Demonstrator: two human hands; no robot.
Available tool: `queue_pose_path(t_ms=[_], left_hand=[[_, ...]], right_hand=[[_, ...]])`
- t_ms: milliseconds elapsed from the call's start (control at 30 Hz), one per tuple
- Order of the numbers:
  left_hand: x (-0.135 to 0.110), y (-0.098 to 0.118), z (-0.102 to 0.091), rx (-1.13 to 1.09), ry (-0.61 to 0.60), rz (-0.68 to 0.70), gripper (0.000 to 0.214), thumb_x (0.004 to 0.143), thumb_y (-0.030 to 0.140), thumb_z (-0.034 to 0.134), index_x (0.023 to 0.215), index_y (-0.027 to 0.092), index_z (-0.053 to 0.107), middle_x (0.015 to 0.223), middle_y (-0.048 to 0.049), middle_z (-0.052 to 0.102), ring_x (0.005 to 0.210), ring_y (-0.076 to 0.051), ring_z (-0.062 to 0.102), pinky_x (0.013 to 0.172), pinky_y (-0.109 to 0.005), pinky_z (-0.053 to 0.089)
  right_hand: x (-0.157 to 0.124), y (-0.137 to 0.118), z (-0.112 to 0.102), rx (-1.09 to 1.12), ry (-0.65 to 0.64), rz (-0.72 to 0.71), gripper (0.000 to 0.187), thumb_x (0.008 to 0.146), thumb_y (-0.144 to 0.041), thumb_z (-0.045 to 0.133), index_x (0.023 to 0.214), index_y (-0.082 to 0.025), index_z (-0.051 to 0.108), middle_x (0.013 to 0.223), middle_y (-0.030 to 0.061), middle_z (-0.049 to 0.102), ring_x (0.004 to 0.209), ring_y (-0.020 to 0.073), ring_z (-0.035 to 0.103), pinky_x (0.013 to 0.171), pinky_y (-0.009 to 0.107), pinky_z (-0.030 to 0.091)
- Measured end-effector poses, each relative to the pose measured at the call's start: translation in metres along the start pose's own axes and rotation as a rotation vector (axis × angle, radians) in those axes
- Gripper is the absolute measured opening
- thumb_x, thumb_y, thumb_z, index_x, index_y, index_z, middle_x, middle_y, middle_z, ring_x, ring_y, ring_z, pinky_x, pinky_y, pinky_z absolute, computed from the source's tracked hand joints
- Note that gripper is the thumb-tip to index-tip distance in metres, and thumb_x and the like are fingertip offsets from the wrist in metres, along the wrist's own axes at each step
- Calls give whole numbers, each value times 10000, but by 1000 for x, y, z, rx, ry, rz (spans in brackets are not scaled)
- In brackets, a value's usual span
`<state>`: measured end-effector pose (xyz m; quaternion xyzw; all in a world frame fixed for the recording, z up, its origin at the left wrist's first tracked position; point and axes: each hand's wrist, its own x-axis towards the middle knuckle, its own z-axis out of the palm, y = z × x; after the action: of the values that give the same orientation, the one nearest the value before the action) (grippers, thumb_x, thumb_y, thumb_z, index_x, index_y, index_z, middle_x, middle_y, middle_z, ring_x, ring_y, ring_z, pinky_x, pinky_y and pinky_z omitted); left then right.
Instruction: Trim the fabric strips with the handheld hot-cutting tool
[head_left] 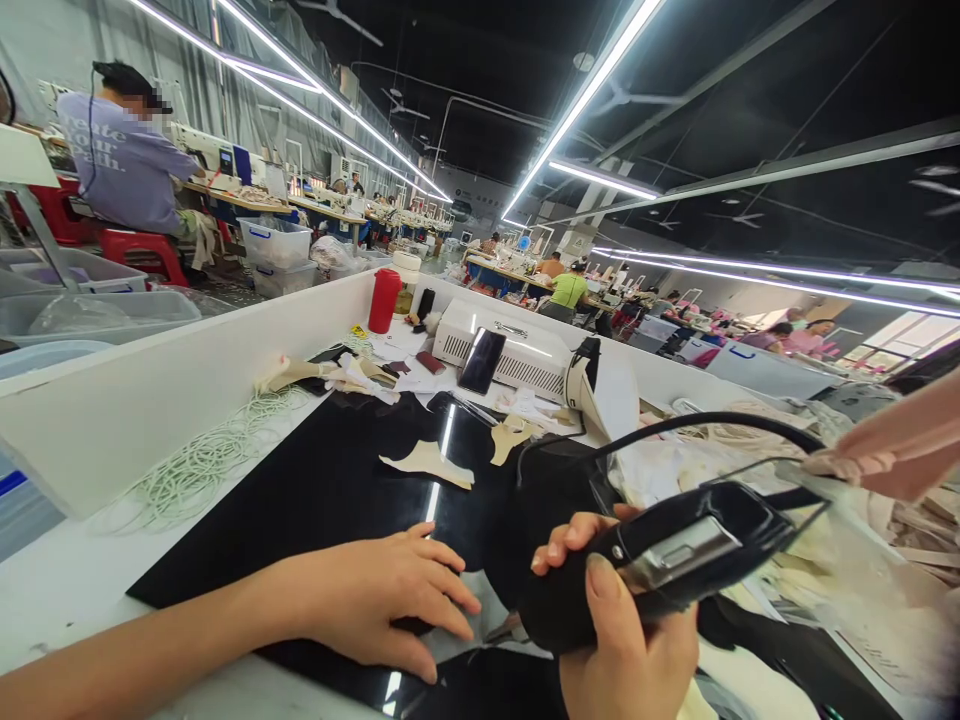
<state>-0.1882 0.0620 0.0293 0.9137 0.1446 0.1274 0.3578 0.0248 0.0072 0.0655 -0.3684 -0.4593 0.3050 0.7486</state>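
Note:
My right hand (630, 640) is wrapped around a black corded power tool (675, 560) with a silver plate on its side. Its front end points left and down, and a small metal tip shows near the board; the tool looks like electric scissors. My left hand (382, 595) lies low over the glossy black board (300, 500), fingers spread, holding nothing. A thin greyish-white piece (484, 605) lies between its fingertips and the tool's tip, partly hidden. Farther up the board rests a cream cut piece (429, 464), with another cream piece (510, 438) to its right.
Tangled pale green cord (202, 465) lies left of the board. Behind stand a red bottle (384, 300), a phone (482, 360) and a white vented box (510, 345). Fabric scraps (810, 430) heap up at right, below the tool's black cable (697, 418). Low white walls (150, 400) border the table.

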Motion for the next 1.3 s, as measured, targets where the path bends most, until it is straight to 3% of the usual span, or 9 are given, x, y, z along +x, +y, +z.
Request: queue_pose_path(t_ms=[333,567,900,1133,1300], left_hand=[[-2,-3,-3,-20,-17,18,447,972,430,701,1405,362,612,1460,-30,615,1445,-322,437,1239,-626,147],[1,-2,-4,-21,-20,6,437,972,446,698,1392,348,627,1441,-42,631,1450,-325,435,1244,-633,120],[1,-1,-5,11,-44,-6,369,947,436,729,1287,298,688,1408,-67,651,1457,-335,432,1242,-644,145],[3,-4,-3,-1,-28,19,343,940,458,734,1233,281,709,1406,-79,651,1452,-332,439,1242,-636,132],[1,2,-6,-25,24,-5,322,945,462,732,1223,301,722,1306,-61,706,1352,-286,543,1252,-565,144]], right_hand=[[-17,-11,30,74,65,64,328,885,-354,752,1154,-323,567,843,-54,604,706,139,592,649,301,545],[-21,-10,32,46,65,87,275,922,-325,722,1149,-314,568,845,-50,608,698,134,604,667,318,535],[-30,-11,47,169,44,80,346,872,-392,774,1151,-314,586,823,-47,623,697,128,602,630,272,547],[-31,-6,45,147,50,149,335,886,-368,770,1160,-323,584,836,-47,617,731,121,590,676,278,548],[-14,-13,27,113,45,34,327,851,-353,794,1118,-303,614,807,-38,634,678,137,605,606,293,580]])
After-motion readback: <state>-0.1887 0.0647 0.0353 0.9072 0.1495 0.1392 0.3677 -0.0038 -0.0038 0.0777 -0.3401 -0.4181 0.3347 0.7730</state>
